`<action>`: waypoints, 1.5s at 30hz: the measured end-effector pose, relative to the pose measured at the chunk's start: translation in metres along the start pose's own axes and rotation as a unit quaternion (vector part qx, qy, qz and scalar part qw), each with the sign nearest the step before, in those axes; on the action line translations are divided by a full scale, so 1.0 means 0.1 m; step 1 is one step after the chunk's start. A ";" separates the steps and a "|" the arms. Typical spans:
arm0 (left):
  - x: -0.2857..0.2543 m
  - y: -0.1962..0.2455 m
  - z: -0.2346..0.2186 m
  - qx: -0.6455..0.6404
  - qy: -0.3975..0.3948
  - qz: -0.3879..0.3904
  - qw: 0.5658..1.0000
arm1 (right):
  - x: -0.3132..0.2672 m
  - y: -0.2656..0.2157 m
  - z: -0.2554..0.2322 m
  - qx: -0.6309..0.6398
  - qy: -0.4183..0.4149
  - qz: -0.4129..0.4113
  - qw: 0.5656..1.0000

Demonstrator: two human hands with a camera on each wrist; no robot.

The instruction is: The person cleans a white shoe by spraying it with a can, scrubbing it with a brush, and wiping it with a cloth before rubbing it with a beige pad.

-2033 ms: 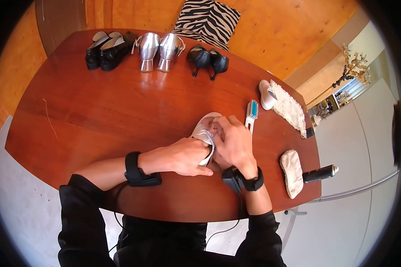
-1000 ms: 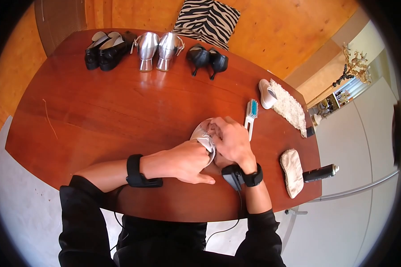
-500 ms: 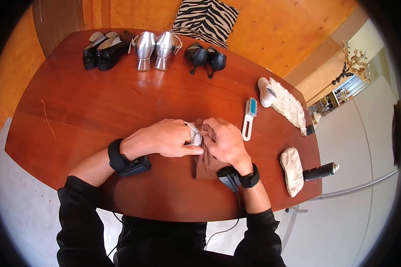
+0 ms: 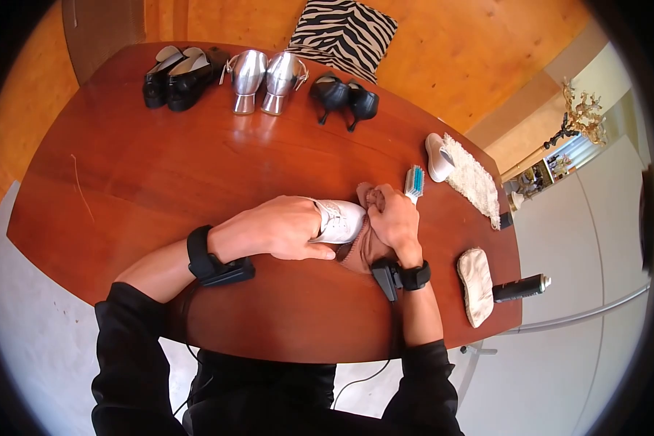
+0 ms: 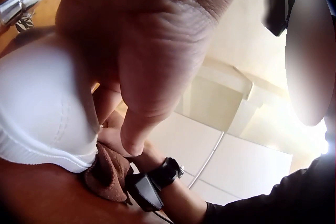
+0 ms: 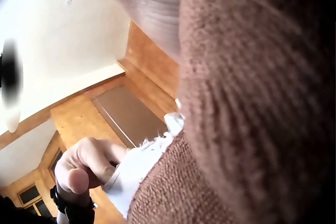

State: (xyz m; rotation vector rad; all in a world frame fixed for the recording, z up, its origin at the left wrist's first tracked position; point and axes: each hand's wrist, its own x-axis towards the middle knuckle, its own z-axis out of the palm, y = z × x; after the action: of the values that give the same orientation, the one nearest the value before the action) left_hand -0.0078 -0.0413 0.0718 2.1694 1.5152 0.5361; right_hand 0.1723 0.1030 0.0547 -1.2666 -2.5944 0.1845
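Head view: shoe (image 4: 344, 223) lies crosswise; left hand (image 4: 277, 228) clamped on rear; right hand (image 4: 395, 223), nearer toe, clamped on cloth (image 4: 370, 251).

We log black chunky shoes (image 4: 189, 78) by the far-left corner of the wooden surface (image 4: 138, 167), then silver heels (image 4: 249, 73) and black heels (image 4: 330, 93) along the far edge. Zebra-print cushion (image 4: 345, 33) beyond that edge. Toward the far-right corner we have a white shoe (image 4: 437, 161) beside a shaggy cream cloth (image 4: 476, 186), blue-bristled brush (image 4: 414, 183) further in. At the right edge we mark a cream pad (image 4: 476, 287), black can (image 4: 518, 289) just beside it.
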 end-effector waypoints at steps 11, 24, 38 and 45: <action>0.04 0.02 0.03 0.040 -0.027 0.000 0.999 | -0.34 -0.56 -0.10 0.051 0.052 -0.201 0.977; 0.03 -0.01 0.01 -0.029 0.007 -0.015 0.999 | -0.11 -0.21 0.00 -0.061 0.069 -0.102 0.991; 0.05 -0.16 -0.15 -0.249 0.041 -0.092 0.963 | -0.23 -0.35 -0.15 -0.055 -0.074 -0.139 0.986; 0.13 -0.20 -0.16 -0.518 -0.001 -0.196 0.832 | -0.28 -0.41 -0.12 -0.018 -0.028 -0.179 0.983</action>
State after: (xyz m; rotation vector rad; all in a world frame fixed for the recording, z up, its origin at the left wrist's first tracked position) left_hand -0.0277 -0.0209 0.0751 0.9902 1.1672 0.9200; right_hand 0.1607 0.0556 0.0707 -0.7934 -2.8286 0.1073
